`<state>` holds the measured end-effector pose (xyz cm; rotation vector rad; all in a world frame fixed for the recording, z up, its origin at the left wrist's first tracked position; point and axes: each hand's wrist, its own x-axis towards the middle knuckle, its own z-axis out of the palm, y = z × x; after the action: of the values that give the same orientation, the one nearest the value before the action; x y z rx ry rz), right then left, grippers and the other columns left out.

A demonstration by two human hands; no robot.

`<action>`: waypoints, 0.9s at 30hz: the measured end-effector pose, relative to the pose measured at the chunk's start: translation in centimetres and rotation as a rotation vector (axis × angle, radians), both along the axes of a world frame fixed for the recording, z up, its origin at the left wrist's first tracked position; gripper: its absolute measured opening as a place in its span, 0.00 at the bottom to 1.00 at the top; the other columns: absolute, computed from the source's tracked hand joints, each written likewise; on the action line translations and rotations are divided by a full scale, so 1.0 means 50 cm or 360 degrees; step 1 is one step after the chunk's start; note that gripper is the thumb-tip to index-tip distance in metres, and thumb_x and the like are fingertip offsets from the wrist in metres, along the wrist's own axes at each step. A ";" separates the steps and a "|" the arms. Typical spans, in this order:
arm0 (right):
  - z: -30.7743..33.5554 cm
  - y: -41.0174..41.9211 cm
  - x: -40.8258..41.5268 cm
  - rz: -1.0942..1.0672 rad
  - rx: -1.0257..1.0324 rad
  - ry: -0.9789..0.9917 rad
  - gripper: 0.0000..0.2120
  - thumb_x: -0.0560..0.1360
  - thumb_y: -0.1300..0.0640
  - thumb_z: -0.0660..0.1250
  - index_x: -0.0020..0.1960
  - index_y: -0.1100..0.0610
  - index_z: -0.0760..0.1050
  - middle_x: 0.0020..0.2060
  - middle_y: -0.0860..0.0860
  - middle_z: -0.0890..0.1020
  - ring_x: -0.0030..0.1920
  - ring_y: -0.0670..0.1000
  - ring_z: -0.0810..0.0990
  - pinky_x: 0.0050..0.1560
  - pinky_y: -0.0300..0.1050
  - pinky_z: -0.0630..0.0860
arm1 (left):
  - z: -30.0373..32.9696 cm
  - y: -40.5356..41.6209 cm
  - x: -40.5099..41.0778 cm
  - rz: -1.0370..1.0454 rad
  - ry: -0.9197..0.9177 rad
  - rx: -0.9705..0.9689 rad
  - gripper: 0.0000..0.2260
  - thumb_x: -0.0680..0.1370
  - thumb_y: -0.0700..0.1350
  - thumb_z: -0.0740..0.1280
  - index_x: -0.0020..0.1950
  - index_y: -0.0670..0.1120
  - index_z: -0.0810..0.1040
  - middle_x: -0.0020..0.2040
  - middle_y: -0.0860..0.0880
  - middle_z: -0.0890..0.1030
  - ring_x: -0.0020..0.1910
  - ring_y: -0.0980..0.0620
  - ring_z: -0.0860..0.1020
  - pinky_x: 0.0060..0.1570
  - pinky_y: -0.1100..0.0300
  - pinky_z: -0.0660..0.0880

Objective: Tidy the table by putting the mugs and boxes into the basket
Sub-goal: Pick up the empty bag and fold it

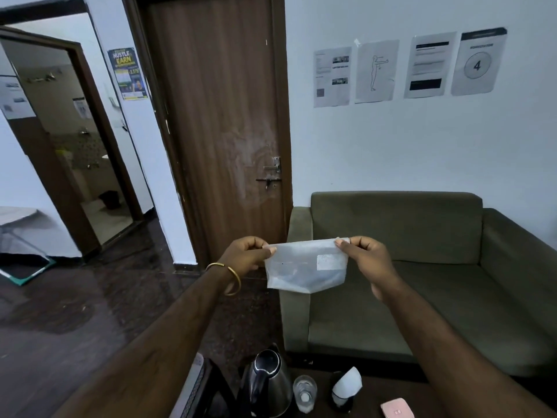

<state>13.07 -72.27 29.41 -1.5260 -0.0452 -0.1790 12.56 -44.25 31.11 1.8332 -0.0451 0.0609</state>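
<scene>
I hold a translucent white plastic pouch (304, 268) up in front of me at arm's length. My left hand (245, 254) pinches its top left corner and my right hand (369, 259) pinches its top right corner. The pouch hangs flat, with a pale label on its right half. A gold bangle circles my left wrist. At the bottom edge, a dark table (391, 390) carries a small pink box (397, 409). No mug or basket is in view.
On the table stand a steel kettle (266, 384), a clear glass (305, 393) and a white-topped dark object (346, 387). An olive sofa (422, 282) fills the right, below papers on the wall. A brown door (223, 122) is ahead, an open doorway at left.
</scene>
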 end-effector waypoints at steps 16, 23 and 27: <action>-0.028 0.455 0.114 0.0089 0.0213 0.0278 0.23 0.71 0.58 0.76 0.62 0.58 0.73 0.49 0.57 0.86 0.48 0.57 0.86 0.50 0.54 0.83 | -0.085 0.410 0.091 -0.0056 0.0304 -0.0549 0.22 0.68 0.35 0.77 0.60 0.43 0.76 0.56 0.42 0.83 0.56 0.43 0.82 0.52 0.41 0.80; -0.132 0.651 0.132 0.0477 -0.0131 0.0694 0.12 0.74 0.59 0.74 0.55 0.59 0.78 0.47 0.55 0.86 0.42 0.51 0.85 0.35 0.44 0.83 | -0.197 0.600 0.095 0.0212 0.0338 -0.0635 0.20 0.70 0.30 0.74 0.60 0.40 0.75 0.59 0.37 0.81 0.59 0.37 0.79 0.59 0.38 0.76; -0.216 0.755 0.156 0.0480 -0.0166 0.0755 0.05 0.76 0.64 0.70 0.50 0.57 0.78 0.44 0.54 0.84 0.38 0.49 0.83 0.31 0.41 0.82 | -0.288 0.686 0.062 0.0415 0.0421 -0.0556 0.21 0.69 0.30 0.74 0.59 0.42 0.75 0.57 0.39 0.81 0.55 0.40 0.80 0.52 0.41 0.80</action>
<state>20.86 -34.53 18.63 -1.6110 0.0937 0.4321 15.67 -9.93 16.70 1.4752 0.3699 0.0076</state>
